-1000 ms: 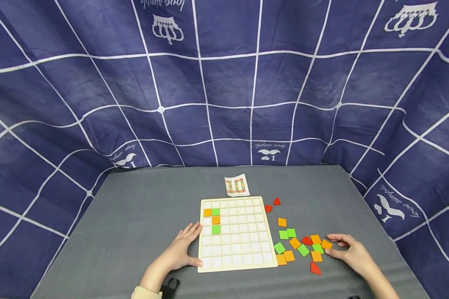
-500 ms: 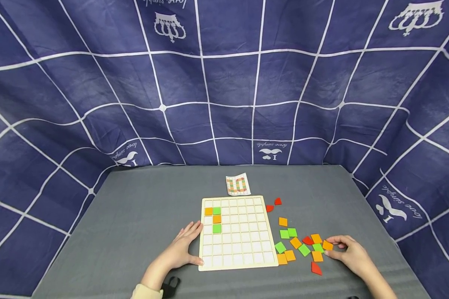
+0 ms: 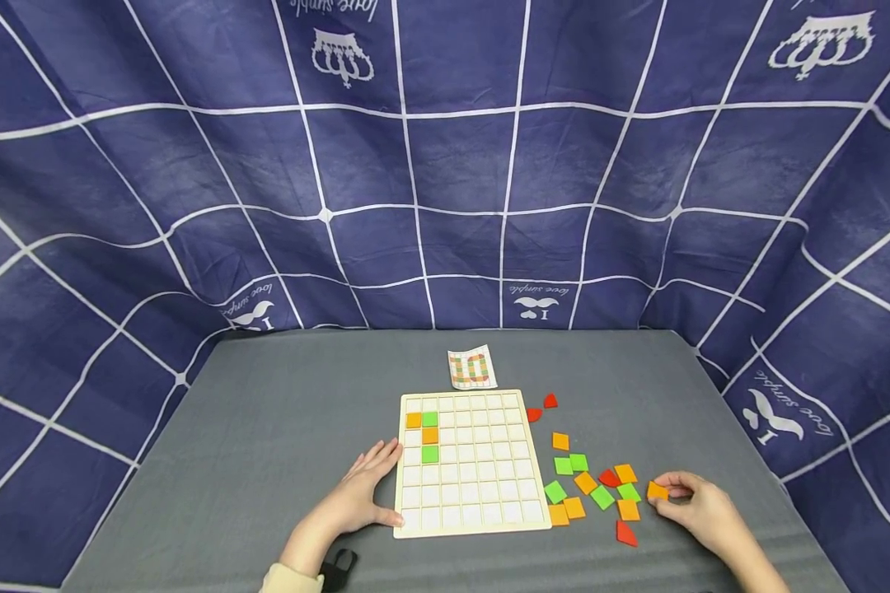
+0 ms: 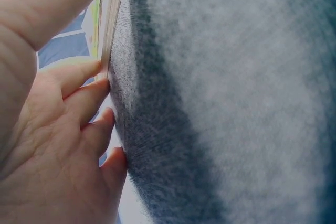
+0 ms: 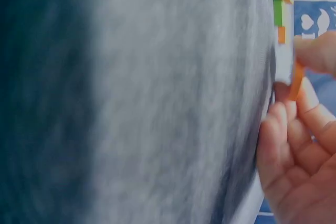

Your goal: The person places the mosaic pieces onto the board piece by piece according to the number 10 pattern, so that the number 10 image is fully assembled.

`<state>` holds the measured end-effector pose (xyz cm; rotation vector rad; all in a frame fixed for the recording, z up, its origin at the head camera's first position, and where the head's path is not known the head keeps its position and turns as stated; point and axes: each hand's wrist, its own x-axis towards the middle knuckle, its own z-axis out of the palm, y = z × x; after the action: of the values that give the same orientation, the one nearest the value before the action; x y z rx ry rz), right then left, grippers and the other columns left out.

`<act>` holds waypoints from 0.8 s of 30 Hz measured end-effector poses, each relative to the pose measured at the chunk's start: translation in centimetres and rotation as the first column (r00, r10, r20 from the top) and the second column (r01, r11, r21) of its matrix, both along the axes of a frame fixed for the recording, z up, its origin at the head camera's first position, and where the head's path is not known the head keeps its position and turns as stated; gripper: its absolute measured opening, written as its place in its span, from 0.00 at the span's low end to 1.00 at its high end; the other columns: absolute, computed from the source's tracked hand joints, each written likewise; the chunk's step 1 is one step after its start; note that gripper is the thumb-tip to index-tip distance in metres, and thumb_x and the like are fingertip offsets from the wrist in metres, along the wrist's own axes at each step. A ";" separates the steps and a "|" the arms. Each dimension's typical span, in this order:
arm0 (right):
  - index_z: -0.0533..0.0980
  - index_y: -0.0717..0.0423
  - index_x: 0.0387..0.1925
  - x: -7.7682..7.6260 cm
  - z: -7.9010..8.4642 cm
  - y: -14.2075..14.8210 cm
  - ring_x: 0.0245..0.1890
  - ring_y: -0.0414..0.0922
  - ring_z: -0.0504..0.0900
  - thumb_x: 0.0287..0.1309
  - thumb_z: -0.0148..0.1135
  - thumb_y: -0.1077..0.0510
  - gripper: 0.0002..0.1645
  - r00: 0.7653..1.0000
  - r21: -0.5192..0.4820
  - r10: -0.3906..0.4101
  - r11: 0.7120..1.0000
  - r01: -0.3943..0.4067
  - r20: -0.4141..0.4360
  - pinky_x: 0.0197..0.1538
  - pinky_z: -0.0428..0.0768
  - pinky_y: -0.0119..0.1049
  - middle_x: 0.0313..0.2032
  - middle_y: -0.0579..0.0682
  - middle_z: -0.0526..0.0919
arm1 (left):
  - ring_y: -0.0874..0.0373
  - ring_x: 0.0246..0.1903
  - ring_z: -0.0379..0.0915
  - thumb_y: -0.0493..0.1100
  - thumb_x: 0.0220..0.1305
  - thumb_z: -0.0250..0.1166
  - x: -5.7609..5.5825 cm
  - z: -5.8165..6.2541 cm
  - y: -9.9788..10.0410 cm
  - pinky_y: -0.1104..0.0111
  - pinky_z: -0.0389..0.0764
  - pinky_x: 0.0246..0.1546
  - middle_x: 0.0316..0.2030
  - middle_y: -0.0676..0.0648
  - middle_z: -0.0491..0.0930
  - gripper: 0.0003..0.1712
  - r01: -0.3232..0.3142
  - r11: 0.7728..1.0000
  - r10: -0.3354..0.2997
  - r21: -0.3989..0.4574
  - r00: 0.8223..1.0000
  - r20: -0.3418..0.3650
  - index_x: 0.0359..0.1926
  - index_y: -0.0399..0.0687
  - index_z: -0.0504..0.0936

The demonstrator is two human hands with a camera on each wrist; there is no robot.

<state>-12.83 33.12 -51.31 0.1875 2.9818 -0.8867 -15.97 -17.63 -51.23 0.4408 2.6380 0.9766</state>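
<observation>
My left hand (image 3: 363, 492) rests at the left edge of a pale gridded board (image 3: 475, 486), its fingers and thumb fairly straight and touching that edge. In the left wrist view the fingertips (image 4: 108, 85) meet the board's side. Two orange and two green squares sit in cells at the board's upper left, among them an orange square (image 3: 430, 435) and a green square (image 3: 430, 454). At the right, my right hand (image 3: 700, 511) pinches an orange square tile (image 3: 658, 491) between thumb and fingers. The right wrist view shows that tile edge-on in the pinch.
Loose orange, green and red tiles lie between board and right hand, including a green tile (image 3: 602, 497) and a red tile (image 3: 626, 533). Behind the board lies a small printed pattern card (image 3: 471, 368). A dark blue curtain (image 3: 460, 165) surrounds the grey table (image 3: 304, 387).
My right hand has closed its pinch on the orange tile and drawn it slightly right, away from the green tile beside it. The left hand has stayed at the board's edge.
</observation>
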 end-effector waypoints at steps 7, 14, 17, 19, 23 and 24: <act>0.80 0.70 0.43 0.5 0.5 -1.6 0.27 0.28 0.79 0.49 0.74 0.64 0.20 0.998 -0.288 -0.057 0.956 0.053 -0.005 0.31 0.81 0.24 0.34 0.53 0.87 | 0.37 0.76 0.43 0.47 0.34 0.83 0.0 0.1 0.0 0.40 0.45 0.74 0.75 0.37 0.55 0.65 0.013 1.000 -0.013 0.003 1.000 -0.008 0.74 0.37 0.60; 0.77 0.68 0.51 -1.1 3.2 -6.5 0.35 0.30 0.81 0.54 0.71 0.62 0.24 0.997 -0.477 0.001 0.878 0.035 0.074 0.38 0.84 0.26 0.41 0.53 0.86 | 0.37 0.76 0.43 0.49 0.34 0.83 0.0 0.1 0.0 0.40 0.45 0.74 0.75 0.37 0.55 0.66 0.010 1.000 -0.010 0.002 1.000 -0.013 0.74 0.37 0.60; 0.77 0.66 0.53 -1.8 4.0 -9.3 0.37 0.32 0.81 0.55 0.71 0.62 0.25 0.996 -0.560 0.027 0.828 0.024 0.082 0.39 0.84 0.27 0.44 0.55 0.85 | 0.36 0.76 0.42 0.48 0.34 0.83 0.1 0.1 -0.1 0.39 0.44 0.74 0.75 0.37 0.55 0.66 0.007 1.000 -0.007 0.010 1.000 -0.009 0.74 0.37 0.59; 0.77 0.66 0.54 -2.1 4.3 -11.2 0.38 0.34 0.82 0.55 0.71 0.62 0.25 0.996 -0.606 0.065 0.796 -0.010 0.069 0.39 0.84 0.29 0.44 0.56 0.85 | 0.36 0.76 0.43 0.47 0.33 0.83 0.1 0.1 0.0 0.39 0.44 0.74 0.75 0.36 0.55 0.66 0.003 1.000 -0.003 0.018 1.000 -0.007 0.73 0.36 0.60; 0.79 0.64 0.52 -2.9 4.5 -15.0 0.36 0.40 0.83 0.54 0.72 0.61 0.24 0.984 -0.666 0.170 0.739 -0.099 0.043 0.38 0.83 0.30 0.39 0.57 0.86 | 0.36 0.76 0.43 0.47 0.33 0.83 0.2 0.2 0.1 0.39 0.44 0.74 0.74 0.35 0.55 0.65 -0.007 1.000 0.007 0.019 1.000 -0.003 0.73 0.36 0.60; 0.79 0.63 0.52 -3.1 4.4 -15.9 0.35 0.40 0.83 0.54 0.72 0.60 0.24 0.980 -0.673 0.196 0.729 -0.123 0.033 0.38 0.83 0.30 0.37 0.56 0.86 | 0.36 0.76 0.43 0.47 0.33 0.83 0.2 0.2 0.1 0.39 0.44 0.74 0.74 0.35 0.55 0.65 -0.008 1.000 0.008 0.014 1.000 -0.003 0.73 0.36 0.60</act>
<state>-15.91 17.19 -46.87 -0.0485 2.3294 -1.7742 -15.78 -17.55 -51.04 0.4363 2.6389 0.9986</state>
